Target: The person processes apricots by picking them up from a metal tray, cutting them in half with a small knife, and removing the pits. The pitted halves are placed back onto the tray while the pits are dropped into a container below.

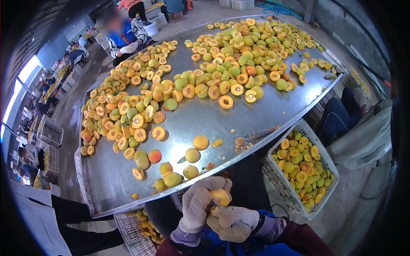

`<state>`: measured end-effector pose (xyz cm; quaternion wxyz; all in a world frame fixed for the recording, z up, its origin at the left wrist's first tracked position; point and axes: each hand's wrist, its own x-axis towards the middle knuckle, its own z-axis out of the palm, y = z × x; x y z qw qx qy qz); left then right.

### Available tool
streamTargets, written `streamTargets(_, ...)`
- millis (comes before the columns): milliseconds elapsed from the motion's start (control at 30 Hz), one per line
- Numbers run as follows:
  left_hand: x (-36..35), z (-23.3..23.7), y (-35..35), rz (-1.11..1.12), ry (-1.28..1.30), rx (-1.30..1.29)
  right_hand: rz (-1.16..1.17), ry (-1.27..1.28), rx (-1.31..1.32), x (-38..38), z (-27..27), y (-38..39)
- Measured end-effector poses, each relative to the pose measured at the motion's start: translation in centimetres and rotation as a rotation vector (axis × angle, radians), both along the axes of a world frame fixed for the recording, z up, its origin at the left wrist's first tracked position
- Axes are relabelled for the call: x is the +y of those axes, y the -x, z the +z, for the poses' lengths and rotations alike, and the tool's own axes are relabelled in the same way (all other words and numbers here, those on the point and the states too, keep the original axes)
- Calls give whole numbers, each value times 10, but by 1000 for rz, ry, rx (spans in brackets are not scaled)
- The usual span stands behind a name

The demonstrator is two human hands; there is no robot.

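Both my hands are gloved and meet at the table's front edge, over my lap. My left hand [197, 204] has its fingers wrapped round a yellow-orange fruit half [220, 197]. My right hand [234, 222] is closed just below it, touching the fruit's lower side; a small dark piece shows between the gloves, too small to make out. Beyond my hands stands the metal table [205, 123], with several whole fruits such as a yellow-green one [190, 172] near its front edge. Many halved fruits [225, 101] lie heaped further back, cut faces and pits showing.
A white crate [332, 187] of fruit halves stands right of my lap; another crate [130, 232] is at lower left. Across the table sits a gloved person [128, 40]. People stand or sit at both sides. Fruit scraps and a tool-like object [261, 134] lie by the front edge.
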<state>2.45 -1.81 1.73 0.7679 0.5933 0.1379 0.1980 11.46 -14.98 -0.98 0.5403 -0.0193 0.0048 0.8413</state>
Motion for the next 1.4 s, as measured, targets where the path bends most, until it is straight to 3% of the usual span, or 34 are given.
streamTargets(67,-6,-3,-4,107,284,3,-13,18,-26,2,-2,2)
streamTargets(133,-7,0,-4,143,347,56,-20,34,-41,6,-7,4)
streamTargets(200,-6,3,-4,178,400,109,23,-221,162,13,-15,2)
streamTargets(233,-6,3,-5,205,437,121,28,-224,161,16,-18,3)
streamTargets(333,8,-10,-3,157,582,73,24,-90,19,17,-19,8)
streamTargets(400,14,-14,0,93,683,9,137,-352,-482,23,-3,12)
streamTargets(467,17,-12,-3,146,730,77,144,-223,-468,19,9,14)
streamTargets(533,18,-13,1,185,719,72,-34,128,-409,14,-4,20)
streamTargets(667,28,-27,16,427,549,122,84,-33,-392,16,5,-1)
streamTargets(700,37,-41,33,496,190,184,85,-35,-397,16,5,-3)
streamTargets(733,45,-50,55,554,-174,245,70,-49,-575,16,6,-4)
streamTargets(767,51,-54,78,633,-116,244,55,-66,-753,16,5,-6)
streamTargets(800,57,-58,105,713,-59,243,55,-72,-753,16,3,-8)
streamTargets(867,74,-77,156,890,-364,495,267,65,-876,17,-5,-13)
streamTargets(933,80,-85,200,788,-939,1093,201,60,-922,17,-27,-5)
streamTargets(967,83,-102,218,734,-1154,1200,137,65,-964,17,-35,1)
streamTargets(1000,83,-97,207,753,-1159,1198,138,49,-970,18,-36,3)
streamTargets(1067,77,-75,156,814,-1024,944,99,10,-986,24,-29,5)
streamTargets(1133,68,-49,89,708,-835,710,200,49,-839,24,-30,-3)
streamTargets(1200,77,-55,31,539,-975,547,226,125,-864,27,-11,-9)
streamTargets(1267,90,-76,-32,415,-1190,317,-44,109,-945,24,37,-8)
streamTargets(1300,93,-86,-57,306,-1237,394,-46,84,-964,22,49,-8)
streamTargets(1333,97,-94,-78,196,-1279,471,-27,233,-1003,20,56,-9)
streamTargets(1367,103,-103,-95,221,-1290,459,-9,384,-1039,20,59,-12)
streamTargets(1400,108,-113,-108,157,-1410,509,-37,348,-1042,15,41,-13)
